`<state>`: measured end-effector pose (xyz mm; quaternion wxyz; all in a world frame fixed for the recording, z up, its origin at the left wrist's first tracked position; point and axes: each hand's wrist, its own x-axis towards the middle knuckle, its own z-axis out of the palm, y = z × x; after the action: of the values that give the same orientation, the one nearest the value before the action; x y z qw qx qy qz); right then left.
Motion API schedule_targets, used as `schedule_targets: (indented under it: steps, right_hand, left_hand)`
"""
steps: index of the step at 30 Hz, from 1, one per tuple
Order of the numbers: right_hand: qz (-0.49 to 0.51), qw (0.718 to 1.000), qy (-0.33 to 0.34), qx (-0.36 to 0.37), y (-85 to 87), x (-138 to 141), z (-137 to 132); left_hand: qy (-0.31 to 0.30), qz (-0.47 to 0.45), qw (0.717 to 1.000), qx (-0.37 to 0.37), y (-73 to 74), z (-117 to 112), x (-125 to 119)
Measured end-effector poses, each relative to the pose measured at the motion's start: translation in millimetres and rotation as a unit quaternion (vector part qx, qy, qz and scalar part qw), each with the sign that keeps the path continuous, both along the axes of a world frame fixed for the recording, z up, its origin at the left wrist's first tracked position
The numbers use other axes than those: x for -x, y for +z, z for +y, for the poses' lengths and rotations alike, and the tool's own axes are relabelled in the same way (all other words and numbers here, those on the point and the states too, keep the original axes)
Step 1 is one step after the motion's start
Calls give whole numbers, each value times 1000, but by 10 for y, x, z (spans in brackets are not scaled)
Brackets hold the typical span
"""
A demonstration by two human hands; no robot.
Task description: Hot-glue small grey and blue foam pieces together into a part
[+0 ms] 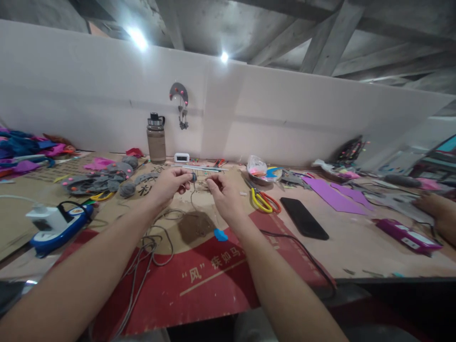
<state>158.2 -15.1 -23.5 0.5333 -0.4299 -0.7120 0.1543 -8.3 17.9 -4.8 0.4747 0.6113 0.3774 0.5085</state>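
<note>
My left hand (174,184) is raised above the table's middle, its thumb and fingers pinching a small dark grey-blue round piece (194,177). A thin grey cord (193,197) hangs below that piece and runs toward loose coils on the cardboard. Close by on the right, my right hand (223,195) has its thumb and forefinger pressed together. Whatever it may hold is too small to make out. Beneath both hands lies a red and brown cardboard sheet (213,294), with a blue scrap (221,234) on it.
Yellow-handled scissors (261,200), red-handled pliers (271,203) and a black phone (304,218) lie at right. Grey felt pieces (96,183), a bottle (156,140) and a blue power strip (62,230) are at left. Another person's hand (434,206) rests far right.
</note>
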Motion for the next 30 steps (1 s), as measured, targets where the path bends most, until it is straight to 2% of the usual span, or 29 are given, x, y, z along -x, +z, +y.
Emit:
schedule_targets:
  steps: [4,8,10,12,16,19,21,22,24,25,27,28,30]
  right_hand:
    - [25,999,31,26,-10,40,1]
    - [102,983,97,117,-74,117,29]
    - [105,973,135,155,-114,145,44]
    - [57,975,155,148,-133,164,31]
    - [-97,977,182,60,-94,197,-85]
    - [-180,959,215,43,-48,193,-139]
    - [-182,965,180,49,-23,144,-114]
    - [-169,975,137,51,-12,101,-86]
    - [-139,989,11,54,7,-12,-9]
    - [-143,986,-63,59,11,-77,34]
    - [-184,960,-190,96,-5,-204,120]
    - [-213,941,-229,128,-30,-261,162]
    - [-275,905,-264,190,-116,-349,244]
  left_hand:
    - [-2,11,1000,-14,-17,-50,-62]
    - [13,-22,999,-43,-31,-38,-70]
    - [42,-33,997,-65,-44,-11,-59]
    - [85,-54,992,-82,-53,35,-26]
    - [153,-168,970,-86,-10,159,124]
    - [129,-307,942,-45,87,220,259]
    - [105,-368,924,-4,158,226,320]
    - [95,-386,917,11,188,220,338]
    - [81,-406,910,24,230,200,355]
    - [73,-410,909,23,242,190,357]
    - [58,-418,906,17,254,173,365]
    - [47,-424,904,14,260,165,372]
    - [16,-436,900,5,285,138,397]
